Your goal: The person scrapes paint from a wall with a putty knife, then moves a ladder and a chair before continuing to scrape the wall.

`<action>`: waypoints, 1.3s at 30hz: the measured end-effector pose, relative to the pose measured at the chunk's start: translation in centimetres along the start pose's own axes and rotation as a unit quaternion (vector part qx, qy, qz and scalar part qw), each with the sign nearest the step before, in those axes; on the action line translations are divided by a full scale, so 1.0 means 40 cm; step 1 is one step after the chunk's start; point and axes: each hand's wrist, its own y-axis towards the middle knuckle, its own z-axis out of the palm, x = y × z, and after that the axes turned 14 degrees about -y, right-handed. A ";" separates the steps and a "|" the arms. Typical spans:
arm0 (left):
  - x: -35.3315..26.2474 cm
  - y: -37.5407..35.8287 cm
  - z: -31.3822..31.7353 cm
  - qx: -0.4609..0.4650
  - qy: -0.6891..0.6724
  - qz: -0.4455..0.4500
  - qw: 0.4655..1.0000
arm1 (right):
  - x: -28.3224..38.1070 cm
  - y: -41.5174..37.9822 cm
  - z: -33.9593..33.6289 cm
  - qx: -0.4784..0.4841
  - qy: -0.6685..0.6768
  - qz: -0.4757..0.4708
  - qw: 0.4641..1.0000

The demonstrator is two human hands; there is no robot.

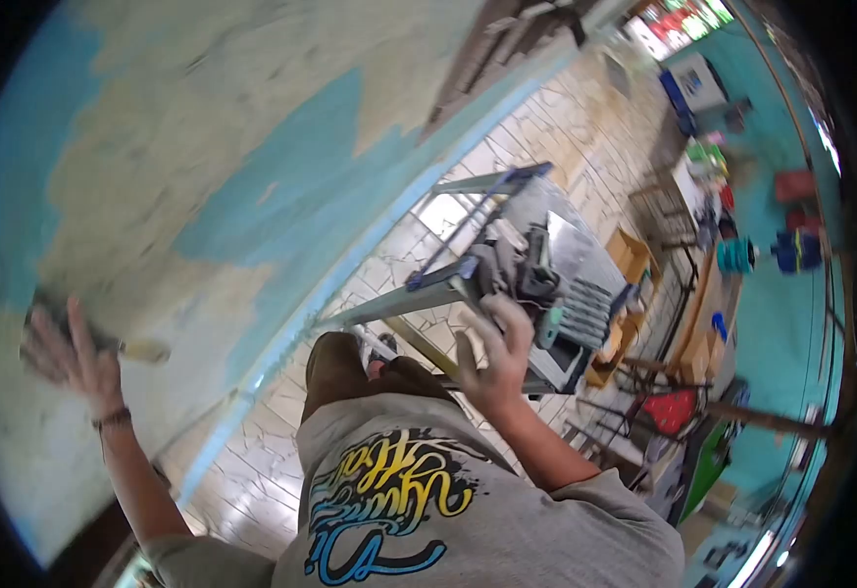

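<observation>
My left hand [74, 355] is against the patchy wall [281, 186] at the left, fingers spread over the dark blade of a scraper [144, 350]. The scraper's light handle sticks out to the right of that hand. Blurred by motion, my right hand [497, 358] is in front of me, its fingers apart and slightly bent, with nothing visible in them. Just beyond it, a dark cloth [531, 274] and a ridged grey object [585, 312] lie on a metal platform [578, 245]. A green-handled tool [549, 325] is beside the right hand.
The platform has metal legs on a cracked-tile floor [252, 490]. An open cardboard box [630, 255] is beyond it. Further right are a red seat [669, 410], a long wooden table [688, 314] and a turquoise wall [772, 343]. A brown frame [492, 54] is at the top.
</observation>
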 end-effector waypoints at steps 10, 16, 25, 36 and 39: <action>0.004 0.000 0.042 -0.075 0.071 0.029 0.994 | -0.181 -0.573 0.297 0.320 0.058 0.366 0.872; 0.006 0.004 0.051 -0.094 0.088 0.063 0.990 | -0.198 -0.635 0.467 0.201 -0.139 0.412 0.878; 0.044 -0.293 0.244 -0.191 -0.057 0.161 0.967 | -0.151 -0.754 0.587 -0.020 -0.280 0.301 0.911; -0.090 -0.546 0.311 -0.235 -0.346 0.211 0.884 | 0.329 -1.688 0.433 -0.145 -0.378 0.639 0.654; -0.091 -0.542 0.287 -0.241 -0.391 0.238 0.856 | 0.397 -1.846 0.260 -0.187 -0.295 0.754 0.556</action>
